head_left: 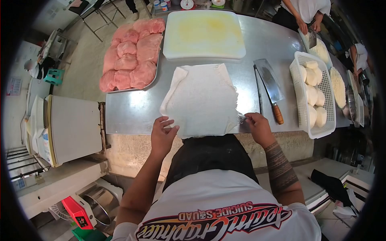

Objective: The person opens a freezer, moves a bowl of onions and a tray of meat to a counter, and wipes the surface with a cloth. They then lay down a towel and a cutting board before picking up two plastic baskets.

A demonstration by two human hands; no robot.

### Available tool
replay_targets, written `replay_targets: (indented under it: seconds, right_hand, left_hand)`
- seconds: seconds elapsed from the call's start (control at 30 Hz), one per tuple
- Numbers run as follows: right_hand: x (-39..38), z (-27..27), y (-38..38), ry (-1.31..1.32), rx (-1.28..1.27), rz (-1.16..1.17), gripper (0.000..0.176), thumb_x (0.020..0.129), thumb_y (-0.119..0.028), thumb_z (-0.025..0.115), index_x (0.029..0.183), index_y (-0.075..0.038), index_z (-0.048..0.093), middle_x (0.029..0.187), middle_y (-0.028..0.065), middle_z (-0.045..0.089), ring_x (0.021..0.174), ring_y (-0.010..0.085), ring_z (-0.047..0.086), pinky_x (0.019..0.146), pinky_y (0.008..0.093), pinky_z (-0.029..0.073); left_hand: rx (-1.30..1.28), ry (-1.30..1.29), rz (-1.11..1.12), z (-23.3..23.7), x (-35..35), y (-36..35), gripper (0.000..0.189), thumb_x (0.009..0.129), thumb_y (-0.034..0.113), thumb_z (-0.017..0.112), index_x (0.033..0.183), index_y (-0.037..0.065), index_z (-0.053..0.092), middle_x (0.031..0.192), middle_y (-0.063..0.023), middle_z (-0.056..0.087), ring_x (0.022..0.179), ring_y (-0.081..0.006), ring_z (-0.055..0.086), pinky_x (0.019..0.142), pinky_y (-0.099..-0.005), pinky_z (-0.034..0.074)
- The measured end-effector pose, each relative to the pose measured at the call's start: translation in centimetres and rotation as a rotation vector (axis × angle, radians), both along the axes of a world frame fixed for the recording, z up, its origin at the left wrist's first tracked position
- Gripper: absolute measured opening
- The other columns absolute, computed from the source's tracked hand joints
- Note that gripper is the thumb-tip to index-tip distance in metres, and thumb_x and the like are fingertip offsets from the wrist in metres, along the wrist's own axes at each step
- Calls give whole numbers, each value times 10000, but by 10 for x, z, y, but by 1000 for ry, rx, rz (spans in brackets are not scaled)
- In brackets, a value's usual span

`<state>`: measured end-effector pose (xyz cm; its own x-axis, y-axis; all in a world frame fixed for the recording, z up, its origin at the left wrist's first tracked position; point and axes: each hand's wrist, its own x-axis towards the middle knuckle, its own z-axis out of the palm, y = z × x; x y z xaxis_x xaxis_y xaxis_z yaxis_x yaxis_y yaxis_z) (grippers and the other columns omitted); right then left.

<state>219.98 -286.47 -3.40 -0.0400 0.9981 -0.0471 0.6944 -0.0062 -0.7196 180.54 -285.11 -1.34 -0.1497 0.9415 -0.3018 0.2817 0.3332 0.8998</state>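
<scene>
A white cloth point(203, 100) with a frayed right edge lies spread on the steel table point(120, 116), its near edge at the front rim. My left hand point(164, 131) is at the cloth's lower left corner, thumb and fingers apart. On the other side, my right hand point(258, 127) has its fingertips pinched at loose threads by the cloth's lower right edge. Beyond the cloth is a white cutting board point(204, 34) with yellow stains. A cleaver point(270, 82) with a wooden handle lies to the right, beside a long thin dark tool point(258, 90).
A tray of raw pink meat point(126, 56) stands at the left. At the right, a white basket point(333, 116) holds several peeled white pieces point(311, 94), with shredded heaps point(337, 86) beyond. A co-worker's hands point(309, 26) hold a blade at the upper right.
</scene>
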Motion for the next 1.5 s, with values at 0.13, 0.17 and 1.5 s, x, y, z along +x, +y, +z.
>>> replay_targets:
  seconds: [0.13,0.17,1.5]
  right_hand:
    - [4,-16,2,-111,-2,32,171,928,-134,683,1064,-36,713,973,160,695,919,347,681,827,430,553]
    - [1,-17,2,-110,-4,25,161,924,-138,684,1046,-36,709,964,158,688,909,352,677,821,437,552]
    - [-11,-25,309,-11,-76,-614,808,929,-489,664,1316,199,496,1287,422,582,1240,519,585,1098,499,455]
  left_hand:
    - [113,282,-130,-5,-2,11,417,864,80,786,1231,18,597,1155,-152,686,905,-259,687,807,-384,561]
    - [135,378,-182,-12,-8,12,390,856,78,785,1204,21,617,1172,-153,682,921,-288,689,830,-400,560]
    - [142,377,-138,-44,15,286,570,890,244,719,1304,-117,565,1214,-267,677,1158,-350,663,979,-378,511]
